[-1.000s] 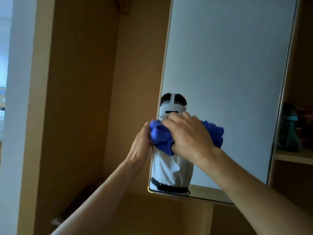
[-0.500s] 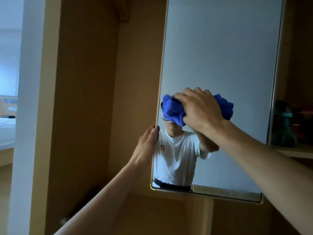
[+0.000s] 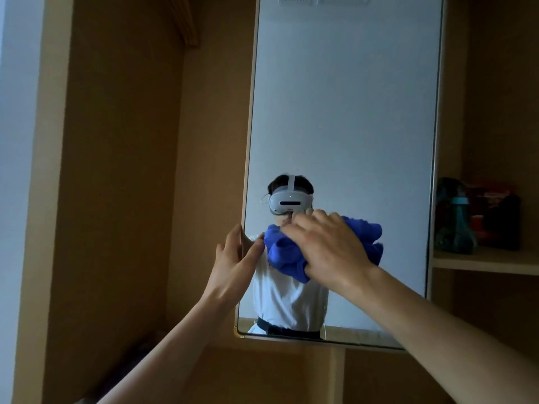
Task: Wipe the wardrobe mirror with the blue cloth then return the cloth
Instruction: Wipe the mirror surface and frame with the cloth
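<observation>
While my left hand (image 3: 233,266) pinches the mirror (image 3: 350,112) at its 8 o'clock edge, my right hand (image 3: 329,249) presses the bunched blue cloth (image 3: 287,255) against the glass toward 7 o'clock, grip clamped round it.

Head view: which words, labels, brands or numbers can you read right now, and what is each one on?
No text can be read.
Red box on the shelf: some print, too blurred to read.
Bottle beside it: no label can be made out.
Cloth and mirror: no text shows.
</observation>
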The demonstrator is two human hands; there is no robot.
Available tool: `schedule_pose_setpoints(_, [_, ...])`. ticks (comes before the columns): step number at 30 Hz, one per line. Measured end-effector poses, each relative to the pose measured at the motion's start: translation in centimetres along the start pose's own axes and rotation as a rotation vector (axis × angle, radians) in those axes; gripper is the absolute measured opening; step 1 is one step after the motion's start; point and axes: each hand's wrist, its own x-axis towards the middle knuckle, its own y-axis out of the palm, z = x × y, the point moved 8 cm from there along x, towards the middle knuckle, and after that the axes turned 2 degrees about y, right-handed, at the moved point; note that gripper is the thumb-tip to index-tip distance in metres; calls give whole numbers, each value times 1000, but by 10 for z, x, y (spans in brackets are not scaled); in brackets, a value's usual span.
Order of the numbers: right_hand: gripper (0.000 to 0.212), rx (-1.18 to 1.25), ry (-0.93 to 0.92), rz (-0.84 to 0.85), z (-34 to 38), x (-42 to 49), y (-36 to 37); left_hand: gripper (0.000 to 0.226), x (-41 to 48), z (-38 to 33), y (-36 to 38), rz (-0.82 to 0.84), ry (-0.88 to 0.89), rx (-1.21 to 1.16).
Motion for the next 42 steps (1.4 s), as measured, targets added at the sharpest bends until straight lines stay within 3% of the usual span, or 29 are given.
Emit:
schedule_pose_setpoints(7, [43, 24, 15, -5, -13, -4, -6, 82, -3, -4, 4, 27, -65, 68])
schedule_pose_setpoints(12, [32, -6, 126, -58, -56, 14, -42, 34, -3, -21, 7, 16, -16, 60])
schedule_pose_setpoints(17, [35, -80, 206, -74, -102, 29, -71, 35, -3, -28, 11, 35, -20, 45])
schedule_pose_setpoints(22, [38, -48, 143, -31, -90, 9, -51, 33, -4, -23, 14, 6, -40, 79])
schedule_pose_setpoints(24, [41, -44, 102, -14, -79, -3, -38, 49, -6, -20, 15, -2, -61, 102])
schedule_pose_setpoints(26, [43, -71, 51, 18, -69, -18, -22, 85, -6, -16, 17, -15, -82, 124])
schedule_pose_setpoints(28, [45, -83, 12, 39, -61, -33, -8, 99, -7, -13, 18, -31, -87, 150])
schedule_pose_setpoints(34, [47, -26, 35, 29, -72, -28, -17, 106, -11, -18, 22, -36, -110, 219])
schedule_pose_setpoints(38, [44, -49, 116, -34, -101, -10, -46, 85, -7, -30, 19, -56, -91, 239])
schedule_pose_setpoints(42, [43, -108, 144, -96, -129, 8, -71, 104, -2, -42, 18, -76, -65, 256])
